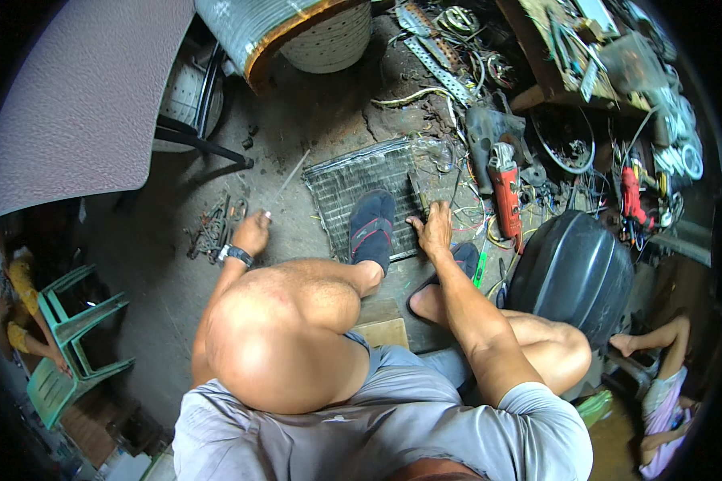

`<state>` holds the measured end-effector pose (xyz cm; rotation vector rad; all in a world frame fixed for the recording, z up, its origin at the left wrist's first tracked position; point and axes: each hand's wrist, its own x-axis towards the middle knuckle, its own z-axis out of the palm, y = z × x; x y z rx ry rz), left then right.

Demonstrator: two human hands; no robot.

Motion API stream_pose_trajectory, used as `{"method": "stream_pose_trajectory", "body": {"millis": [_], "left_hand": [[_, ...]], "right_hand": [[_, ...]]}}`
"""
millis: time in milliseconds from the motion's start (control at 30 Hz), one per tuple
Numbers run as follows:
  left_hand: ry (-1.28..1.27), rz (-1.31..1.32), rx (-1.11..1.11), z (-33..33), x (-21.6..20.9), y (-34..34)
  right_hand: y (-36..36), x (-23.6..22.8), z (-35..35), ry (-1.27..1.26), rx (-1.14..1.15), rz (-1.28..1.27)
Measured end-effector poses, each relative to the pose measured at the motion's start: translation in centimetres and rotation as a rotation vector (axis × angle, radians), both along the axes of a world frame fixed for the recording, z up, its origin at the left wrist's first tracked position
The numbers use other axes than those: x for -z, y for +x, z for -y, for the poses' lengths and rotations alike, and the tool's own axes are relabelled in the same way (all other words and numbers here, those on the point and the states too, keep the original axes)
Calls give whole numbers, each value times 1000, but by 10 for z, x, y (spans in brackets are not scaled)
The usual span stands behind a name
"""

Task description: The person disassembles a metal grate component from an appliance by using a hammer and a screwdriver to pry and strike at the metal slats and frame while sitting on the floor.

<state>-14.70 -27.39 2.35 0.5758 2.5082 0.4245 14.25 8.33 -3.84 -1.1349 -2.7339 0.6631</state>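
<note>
A dark, rectangular finned panel like a radiator core [329,186] lies on the floor, with my shoe [372,220] planted on it. My left hand [251,232], wearing a wristwatch, is closed at the panel's left. From its fingertips a thin, pale, blurred strip [294,175] points up and right; its exact kind cannot be made out. At the panel's right edge, my right hand [433,231] grips the side rail, thumb toward the fins. Its fingertips are partly hidden.
Loose metal pieces [217,228] lie beside my left hand. On the right are a red angle grinder [505,192], a black rounded case [573,272], a green cutter [480,270] and tangled wires. A purple-grey table [72,104] is upper left. Another person [666,417] is lower right.
</note>
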Motion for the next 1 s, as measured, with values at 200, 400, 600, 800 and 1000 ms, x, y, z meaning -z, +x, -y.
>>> {"method": "stream_pose_trajectory", "body": {"millis": [200, 400, 600, 800, 1000], "left_hand": [[17, 41, -111, 21, -17, 82], [115, -269, -130, 53, -72, 110], [-133, -182, 124, 28, -63, 23], [-184, -168, 438, -12, -11, -47], [-223, -52, 524, -40, 10, -100]], "right_hand": [[3, -10, 3, -133, 132, 42], [19, -10, 26, -137, 180, 7], [39, -8, 41, -231, 326, 93], [58, -7, 25, -95, 209, 80], [40, -32, -6, -229, 88, 125]]}}
